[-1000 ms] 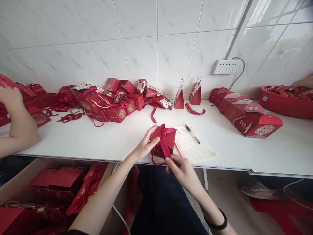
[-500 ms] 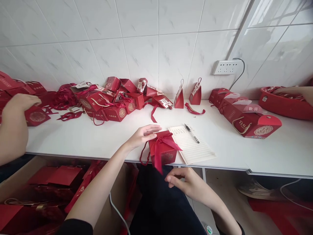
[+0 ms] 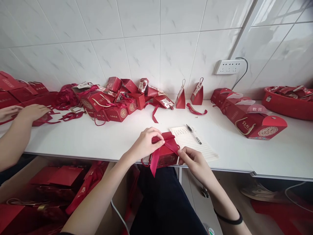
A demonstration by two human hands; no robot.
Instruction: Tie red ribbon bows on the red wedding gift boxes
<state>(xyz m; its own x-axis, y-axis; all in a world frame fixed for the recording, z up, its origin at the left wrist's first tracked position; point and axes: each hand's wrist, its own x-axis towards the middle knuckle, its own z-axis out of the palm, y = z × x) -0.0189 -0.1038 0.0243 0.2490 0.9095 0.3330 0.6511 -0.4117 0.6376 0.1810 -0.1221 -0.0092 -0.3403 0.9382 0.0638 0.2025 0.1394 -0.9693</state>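
Note:
A small red gift box [image 3: 168, 159] stands at the table's front edge, with a crimson ribbon [image 3: 156, 160] tied in a bow across its top. One ribbon tail hangs down the box's front, over the edge. My left hand [image 3: 149, 142] is closed at the top left of the box, thumb and fingers pinching the ribbon by the knot. With thumb and forefinger, my right hand [image 3: 190, 157] pinches the ribbon's right end beside the box. A dark red cord handle [image 3: 146, 162] shows at the box's left side.
A lined notebook [image 3: 207, 151] with a pen [image 3: 194, 134] lies right of the box. Red boxes [image 3: 117, 112] and ribbons are heaped behind. More boxes [image 3: 251, 124] and a red basin [image 3: 288, 107] stand right. A co-worker's hands [image 3: 34, 112] work at left. An open carton [image 3: 24, 176] sits below.
My right hand has risen from below the edge to the ribbon's right end. My left hand has moved from the box's side onto the knot. The hand in the basin is gone.

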